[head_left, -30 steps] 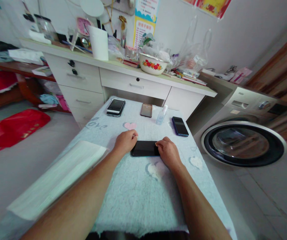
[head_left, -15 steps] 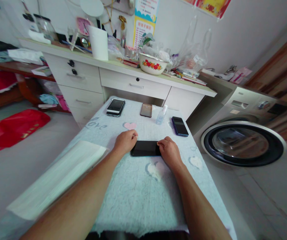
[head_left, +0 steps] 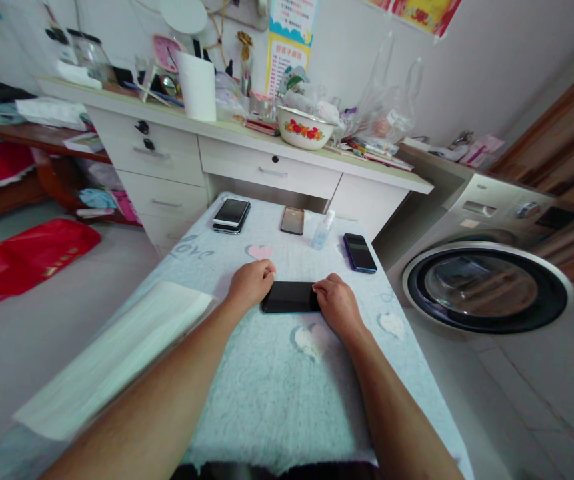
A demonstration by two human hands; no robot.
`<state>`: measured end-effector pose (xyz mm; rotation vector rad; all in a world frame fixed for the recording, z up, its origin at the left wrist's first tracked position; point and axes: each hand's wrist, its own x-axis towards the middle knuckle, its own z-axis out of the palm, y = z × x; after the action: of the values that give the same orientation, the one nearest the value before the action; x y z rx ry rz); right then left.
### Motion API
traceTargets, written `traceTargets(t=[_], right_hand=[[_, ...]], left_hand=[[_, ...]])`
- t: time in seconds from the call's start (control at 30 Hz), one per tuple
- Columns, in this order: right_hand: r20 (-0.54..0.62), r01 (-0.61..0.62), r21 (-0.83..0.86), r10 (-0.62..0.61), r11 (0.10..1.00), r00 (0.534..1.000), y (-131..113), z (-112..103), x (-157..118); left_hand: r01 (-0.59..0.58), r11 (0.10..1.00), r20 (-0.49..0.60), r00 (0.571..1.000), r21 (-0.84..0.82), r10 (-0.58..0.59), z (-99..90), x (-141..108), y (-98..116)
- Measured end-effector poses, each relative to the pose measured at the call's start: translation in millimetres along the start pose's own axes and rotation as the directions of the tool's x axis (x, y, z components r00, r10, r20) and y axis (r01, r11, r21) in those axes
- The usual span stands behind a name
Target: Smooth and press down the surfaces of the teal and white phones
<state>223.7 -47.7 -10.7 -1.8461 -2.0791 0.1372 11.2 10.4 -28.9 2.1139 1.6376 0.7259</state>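
Currently, screen work is seemingly occupying the right hand (head_left: 337,299): fingers bunching at the black smartphone's (head_left: 291,297) three-o'clock end, spray bottle (head_left: 322,231) standing at one. Left hand (head_left: 251,283) is resting curled, narrow, at nine; can't tell grips. Next move's likely calling for steady bracing.

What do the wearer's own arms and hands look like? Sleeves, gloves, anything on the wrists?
Left hand and right hand: no gloves. Both forearms bare to the frame edge, no sleeves visible. No watch, bracelet or cable on either wrist. Rings: can't tell.
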Motion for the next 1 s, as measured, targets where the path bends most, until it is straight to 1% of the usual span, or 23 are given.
traceTargets(t=[0.63,1.0], right_hand=[[-0.014,0.005,-0.002,-0.005,1.0,1.0,-1.5,1.2,-0.3],[-0.005,0.031,0.009,-0.031,0.999,0.999,-3.8,1.5,-1.7]], left_hand=[[-0.006,1.0,-0.001,1.0,-0.009,0.006,-0.4,-0.5,0.3],[-0.002,1.0,-0.001,1.0,-0.013,0.002,-0.6,0.2,1.0]])
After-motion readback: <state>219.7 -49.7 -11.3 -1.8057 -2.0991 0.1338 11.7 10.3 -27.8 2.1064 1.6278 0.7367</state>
